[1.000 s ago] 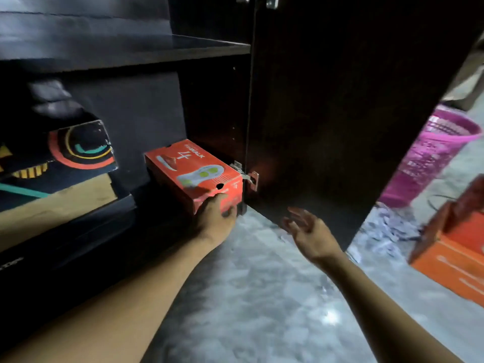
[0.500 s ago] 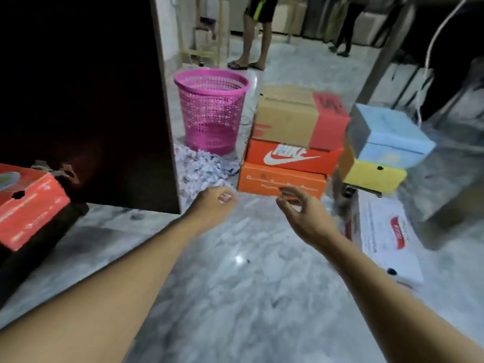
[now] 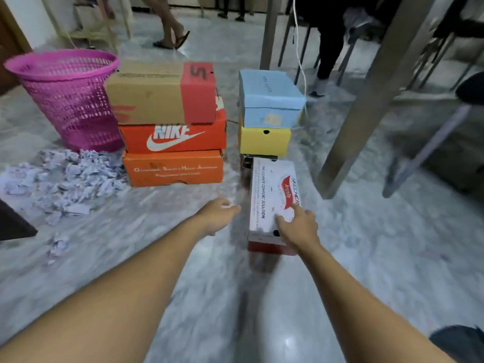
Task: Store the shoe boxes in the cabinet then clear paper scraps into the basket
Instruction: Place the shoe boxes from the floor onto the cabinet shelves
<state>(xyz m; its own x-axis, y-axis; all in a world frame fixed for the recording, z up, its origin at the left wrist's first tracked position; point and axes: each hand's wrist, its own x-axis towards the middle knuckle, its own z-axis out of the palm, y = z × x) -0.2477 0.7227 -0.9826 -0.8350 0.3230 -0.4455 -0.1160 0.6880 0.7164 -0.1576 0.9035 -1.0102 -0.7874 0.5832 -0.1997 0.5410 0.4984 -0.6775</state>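
Note:
A white Skechers shoe box (image 3: 271, 195) lies on the marble floor in front of me. My right hand (image 3: 298, 226) rests on its near end with fingers spread. My left hand (image 3: 220, 213) hovers just left of that box, holding nothing; its fingers are blurred. Behind stands a stack of three boxes: a brown one with a red end (image 3: 159, 93), an orange Nike box (image 3: 172, 137) and an orange box (image 3: 172, 169). To the right a blue box (image 3: 269, 98) sits on a yellow box (image 3: 264, 140). Paper scraps (image 3: 62, 176) lie heaped beside a pink basket (image 3: 65, 98).
A dark cabinet corner (image 3: 13, 224) shows at the left edge. Metal table legs (image 3: 366, 100) and chair legs stand to the right. A white cord (image 3: 301, 61) hangs by the blue box. People's legs (image 3: 167, 24) are at the back. A few stray scraps (image 3: 57, 244) lie nearer.
My view swung from the cabinet to the box stacks. My left hand let go of the red box in the cabinet. Both hands moved toward the white box; the right now touches it.

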